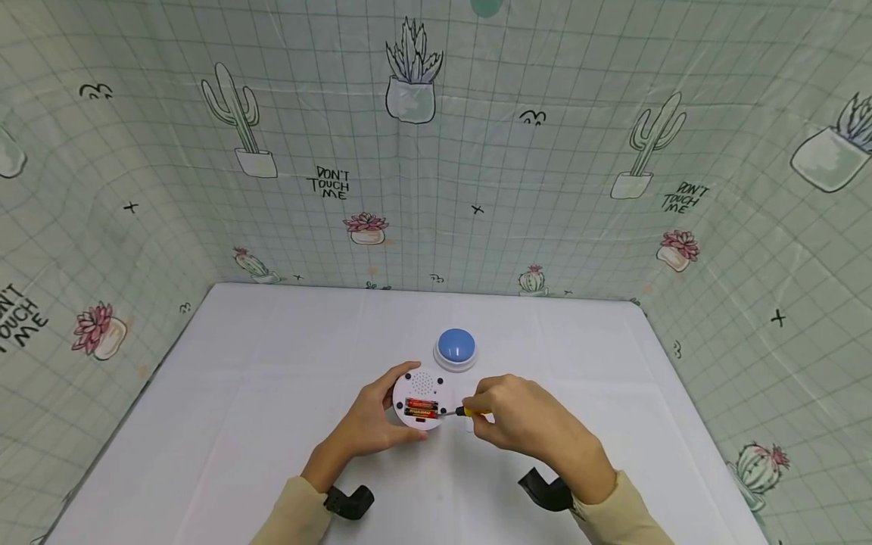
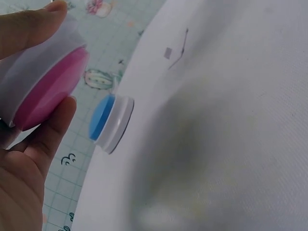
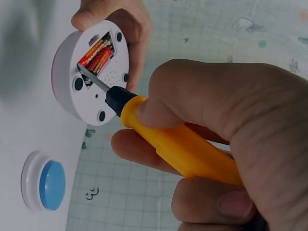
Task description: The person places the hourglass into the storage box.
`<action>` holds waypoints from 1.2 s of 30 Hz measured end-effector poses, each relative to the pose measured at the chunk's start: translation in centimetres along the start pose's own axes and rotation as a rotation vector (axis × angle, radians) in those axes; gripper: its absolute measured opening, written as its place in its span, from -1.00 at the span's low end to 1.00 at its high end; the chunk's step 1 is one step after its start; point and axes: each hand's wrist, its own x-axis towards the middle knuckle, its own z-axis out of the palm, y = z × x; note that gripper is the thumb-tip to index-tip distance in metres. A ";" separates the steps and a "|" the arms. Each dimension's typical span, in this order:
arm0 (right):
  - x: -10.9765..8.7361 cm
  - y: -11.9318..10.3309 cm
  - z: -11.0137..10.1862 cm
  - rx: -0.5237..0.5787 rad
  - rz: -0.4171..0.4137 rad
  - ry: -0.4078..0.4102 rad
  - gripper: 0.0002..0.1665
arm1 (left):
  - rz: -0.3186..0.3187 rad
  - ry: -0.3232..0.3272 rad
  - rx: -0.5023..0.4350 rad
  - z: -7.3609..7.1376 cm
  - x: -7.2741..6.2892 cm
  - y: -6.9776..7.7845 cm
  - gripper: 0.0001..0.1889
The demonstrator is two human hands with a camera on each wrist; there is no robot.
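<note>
My left hand (image 1: 373,420) grips a round white push button (image 1: 424,384) by its rim, fingers on one side and thumb on the other. Its underside faces up toward the head camera, and the pink top (image 2: 54,89) shows in the left wrist view. Two red and black batteries (image 3: 96,57) lie side by side in its uncovered compartment. With curled fingers, my right hand (image 1: 521,416) holds a yellow-handled screwdriver (image 3: 168,144). The metal tip reaches the end of one battery at the compartment's edge; whether it touches the battery I cannot tell.
Behind the hands, a second push button (image 1: 456,348) with a blue top stands upright on the white table (image 1: 272,341). A small white piece (image 1: 469,426) lies partly hidden under the right hand. Patterned cloth walls (image 1: 436,189) enclose the back and sides.
</note>
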 end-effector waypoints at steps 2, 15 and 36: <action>0.0 0.0 0.0 -0.004 -0.006 0.008 -0.77 | 0.006 0.005 -0.015 -0.1 0.0 0.0 0.06; -0.1 1.1 0.6 0.127 -0.049 0.016 -0.79 | -0.021 0.023 -0.110 -0.5 -0.5 -0.3 0.07; -1.0 2.9 1.7 0.332 -0.024 0.088 -0.74 | 0.011 0.012 -0.167 -0.9 -0.5 -0.5 0.07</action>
